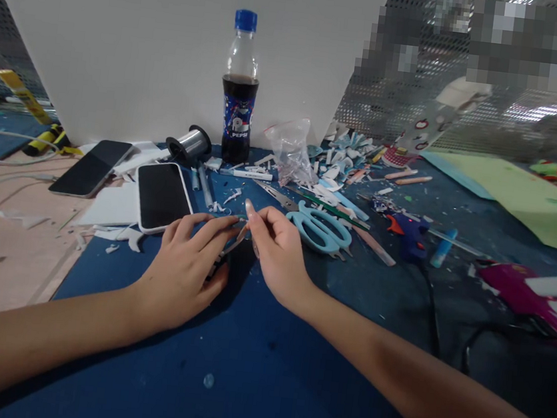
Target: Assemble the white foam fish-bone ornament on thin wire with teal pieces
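My left hand [190,267] rests low over the blue mat [239,379], its fingers curled round something small and mostly hidden. Against its fingertips, my right hand [276,252] is closed in a pinch, thumb pointing up. Between the two hands shows a thin pale piece [242,233], too small and covered to name. Just beyond my right hand lie light-blue-handled scissors [324,229], with a green pencil-like stick [331,208] behind them. A white-framed phone [163,197] lies close to my left fingers.
A Pepsi bottle [239,97] stands at the back by a white board [141,39], near a spool of silver wire [189,144]. Paper scraps [347,156] are heaped behind the scissors. To the right lie a blue glue gun [409,237] and a magenta tool [534,298], both with cords.
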{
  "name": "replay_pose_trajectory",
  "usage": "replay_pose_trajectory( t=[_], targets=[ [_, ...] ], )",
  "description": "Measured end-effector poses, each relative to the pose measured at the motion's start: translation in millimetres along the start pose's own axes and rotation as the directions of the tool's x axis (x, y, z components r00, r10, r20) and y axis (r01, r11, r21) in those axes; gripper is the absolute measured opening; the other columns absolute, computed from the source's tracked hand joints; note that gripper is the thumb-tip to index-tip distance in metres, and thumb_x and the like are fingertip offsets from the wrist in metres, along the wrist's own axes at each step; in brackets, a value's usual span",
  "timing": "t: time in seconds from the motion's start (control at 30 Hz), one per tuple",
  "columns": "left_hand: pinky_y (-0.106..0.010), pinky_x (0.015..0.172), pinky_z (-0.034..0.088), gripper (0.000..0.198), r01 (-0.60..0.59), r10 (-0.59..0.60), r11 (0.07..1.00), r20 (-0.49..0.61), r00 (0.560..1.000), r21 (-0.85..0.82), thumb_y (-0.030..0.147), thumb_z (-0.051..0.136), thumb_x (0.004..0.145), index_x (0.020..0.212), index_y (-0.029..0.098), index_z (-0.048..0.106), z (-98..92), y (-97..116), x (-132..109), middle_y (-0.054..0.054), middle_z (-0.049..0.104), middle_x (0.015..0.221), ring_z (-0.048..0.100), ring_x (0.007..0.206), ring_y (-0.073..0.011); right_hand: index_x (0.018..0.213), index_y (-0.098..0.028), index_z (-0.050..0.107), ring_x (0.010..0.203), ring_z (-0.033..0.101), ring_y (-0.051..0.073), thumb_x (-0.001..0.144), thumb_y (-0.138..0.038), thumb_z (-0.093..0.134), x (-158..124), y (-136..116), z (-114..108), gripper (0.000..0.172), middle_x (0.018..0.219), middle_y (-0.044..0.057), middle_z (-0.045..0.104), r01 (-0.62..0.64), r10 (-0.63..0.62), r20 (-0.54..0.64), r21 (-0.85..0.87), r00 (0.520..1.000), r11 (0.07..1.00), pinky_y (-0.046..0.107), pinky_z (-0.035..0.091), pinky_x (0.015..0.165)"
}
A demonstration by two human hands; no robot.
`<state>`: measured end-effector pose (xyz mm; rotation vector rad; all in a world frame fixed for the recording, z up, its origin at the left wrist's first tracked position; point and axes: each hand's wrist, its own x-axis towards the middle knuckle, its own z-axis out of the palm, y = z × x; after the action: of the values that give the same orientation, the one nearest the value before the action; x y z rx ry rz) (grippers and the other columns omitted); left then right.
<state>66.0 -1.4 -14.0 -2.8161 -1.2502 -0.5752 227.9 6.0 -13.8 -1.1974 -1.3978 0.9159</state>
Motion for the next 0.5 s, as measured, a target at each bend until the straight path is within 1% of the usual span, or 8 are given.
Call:
replay_pose_trajectory(
  t=[0.33,0.5],
  targets=[
    [-0.050,0.092,0.038,0.044,-0.006,0.005,1.000,-0.020,1.000,-0.004,0.019,0.043,0.083,0.127,0.017,0.042,1.0,0.8,-0.3,-0.011,0.048,0.128,0.038,0.114,-0.0312,0.063,-0.019,0.042,0.046,0.033,0.007,0.089,-0.036,0.046,0.8,0.3,-0.4,0.032,0.052,-0.006,0.035,0.013,-0.013,0.008,-0.021,1.000,1.000,0.024,0.029,0.048],
    [-0.051,0.092,0.038,0.044,-0.007,0.007,1.000,-0.001,1.000,0.020,0.020,0.043,0.083,0.127,0.015,0.042,1.0,0.7,-0.4,-0.012,0.047,0.130,0.037,0.114,-0.0317,0.063,-0.019,0.043,0.047,0.033,0.007,0.089,-0.037,0.046,0.6,-0.4,-0.1,0.031,0.052,-0.006,0.036,0.020,-0.020,0.009,-0.028,1.000,0.999,0.023,0.029,0.048]
  ],
)
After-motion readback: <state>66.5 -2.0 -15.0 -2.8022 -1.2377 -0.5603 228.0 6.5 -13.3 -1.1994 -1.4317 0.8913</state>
